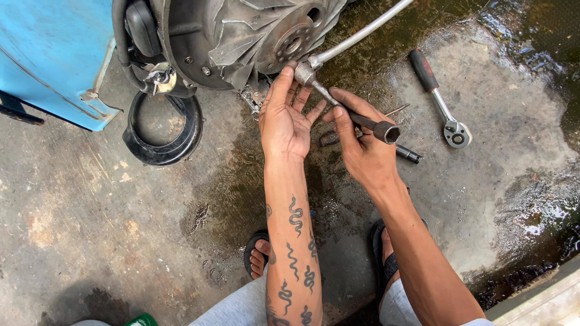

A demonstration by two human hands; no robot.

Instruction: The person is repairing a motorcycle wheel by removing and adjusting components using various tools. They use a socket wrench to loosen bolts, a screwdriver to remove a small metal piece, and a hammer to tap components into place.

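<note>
My right hand grips the dark arm of a cross-shaped socket wrench, whose open hex socket end points right. My left hand lies flat with its fingers spread and its fingertips on the wrench's silver hub. One long silver arm of the wrench runs up to the right. The tool's head sits against the metal engine casing of a small vehicle, next to a round hub with holes.
A ratchet wrench with a red and black handle lies on the wet concrete to the right. A black rubber ring lies left, by a blue body panel. A short dark socket extension lies beside my right hand. My sandalled feet are below.
</note>
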